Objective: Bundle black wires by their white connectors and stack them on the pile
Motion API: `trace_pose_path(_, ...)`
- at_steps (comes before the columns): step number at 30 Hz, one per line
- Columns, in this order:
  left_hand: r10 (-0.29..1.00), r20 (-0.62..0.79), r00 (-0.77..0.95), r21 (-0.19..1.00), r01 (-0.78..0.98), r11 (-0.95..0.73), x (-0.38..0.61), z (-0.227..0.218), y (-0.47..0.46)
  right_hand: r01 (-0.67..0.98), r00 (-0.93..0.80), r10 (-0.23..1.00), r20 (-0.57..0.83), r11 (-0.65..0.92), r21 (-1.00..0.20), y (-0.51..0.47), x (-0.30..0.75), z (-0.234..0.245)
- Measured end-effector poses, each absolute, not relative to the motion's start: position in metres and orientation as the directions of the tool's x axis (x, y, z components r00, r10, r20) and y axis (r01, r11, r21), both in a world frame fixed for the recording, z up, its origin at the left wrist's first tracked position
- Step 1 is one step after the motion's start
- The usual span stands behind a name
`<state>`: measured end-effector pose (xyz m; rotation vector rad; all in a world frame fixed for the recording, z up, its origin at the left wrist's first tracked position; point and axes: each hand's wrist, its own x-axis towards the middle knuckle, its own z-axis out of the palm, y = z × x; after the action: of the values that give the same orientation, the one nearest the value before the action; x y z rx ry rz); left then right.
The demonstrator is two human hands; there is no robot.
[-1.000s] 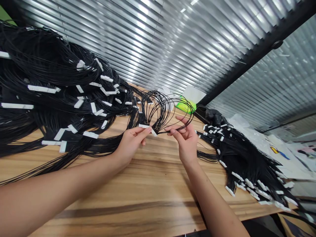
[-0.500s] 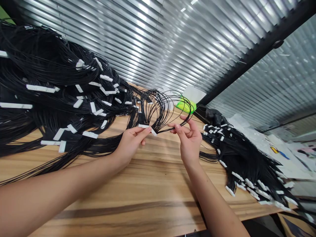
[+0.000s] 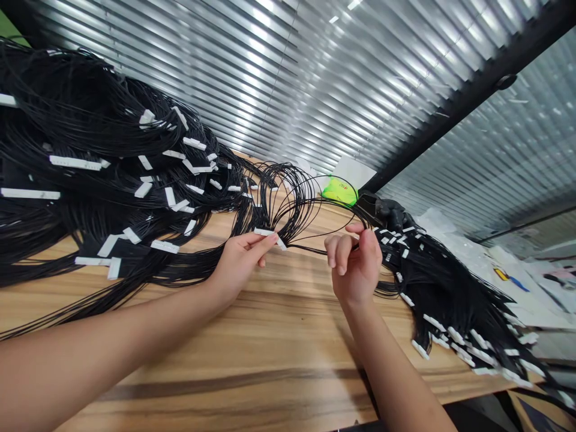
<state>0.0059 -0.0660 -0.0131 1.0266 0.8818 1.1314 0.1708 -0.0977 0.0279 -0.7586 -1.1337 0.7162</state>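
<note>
My left hand pinches a wire harness by its white connectors, thumb on top. One white connector sticks out above the thumb, and another end shows just right of the thumb tip. From there thin black wires fan up and loop over to the right. My right hand has its fingers curled around some of these wires, at the right end of the loop. Its palm faces me, and the exact grip between thumb and fingers is partly hidden.
A large heap of black wires with white connectors fills the left side. Another bundle of wires lies at right. A bright green packet sits by the corrugated metal wall. Yellow-and-blue pliers lie farther right on the wooden table.
My right hand has moved right and slightly down, its fingers curling more, drawing some wires into a longer arc. My left hand stays nearly in place on the connectors.
</note>
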Motion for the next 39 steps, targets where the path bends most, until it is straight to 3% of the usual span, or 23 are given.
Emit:
trace_pose_path(5, 0.974, -0.029, 0.225, 0.967, -0.242, 0.085, 0.006, -0.012, -0.067, -0.066, 0.207, 0.850, 0.485, 0.507, -0.860, -0.099, 0.171, 0.027)
trace_pose_path(13, 0.975, -0.034, 0.222, 0.963, -0.255, 0.092, 0.006, -0.013, -0.066, 0.087, 0.346, 0.816, 0.462, 0.463, -0.882, -0.097, 0.170, 0.028)
trace_pose_path(24, 0.972, -0.031, 0.235, 0.962, -0.256, 0.093, 0.005, -0.010, -0.067, -0.038, 0.423, 0.826, 0.372, 0.426, -0.904, -0.089, 0.174, 0.026)
trace_pose_path(33, 0.975, -0.013, 0.220, 0.969, -0.238, 0.067, 0.005, -0.014, -0.067, -0.117, 0.385, 0.905, 0.181, 0.242, -0.963, -0.080, 0.180, 0.020)
trace_pose_path(39, 0.971, 0.011, 0.239, 0.976, -0.214, 0.041, 0.005, -0.017, -0.067, -0.101, 0.425, 0.884, 0.194, 0.258, -0.961, -0.083, 0.179, 0.022)
